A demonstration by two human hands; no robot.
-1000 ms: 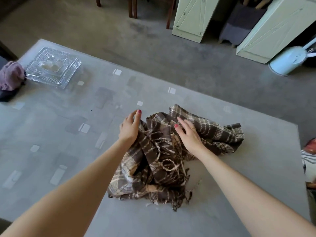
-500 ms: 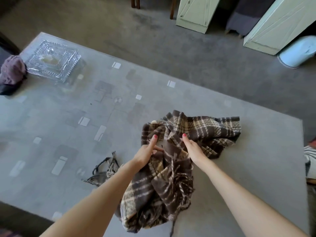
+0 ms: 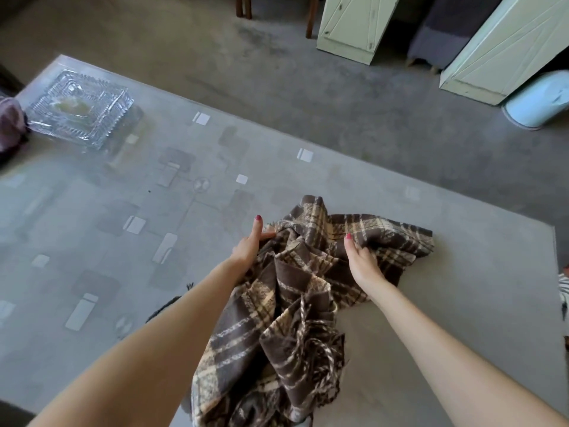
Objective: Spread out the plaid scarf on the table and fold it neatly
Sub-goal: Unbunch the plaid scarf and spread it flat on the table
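The left hand [image 3: 248, 246] had its fingers curled into the left edge of the plaid scarf [image 3: 295, 306], thumb stretched up and free, so it gripped a fold of cloth there. The right hand [image 3: 361, 260] lay just right of centre with fingers bent down into the fabric, seemingly pinching a ridge, though the fingertips were buried and how firmly they closed could not be told.

Between and below both hands, the scarf sat bunched in the lower middle of the frame on the grey table [image 3: 123, 241]. Its heap ran roughly from the upper right, where a flatter portion lay on the table, down toward the bottom edge, where the fringed end hung off the near side. Both hands held the far part of it, about equally near; the bulk trailed back toward the person. Judging from this, spreading would mean drawing the two grips apart sideways.

One scarf, two hands. At the upper left stood one cut-glass dish [image 3: 78, 109], well apart, with one pinkish cloth [image 3: 9, 124] at the frame's left edge.
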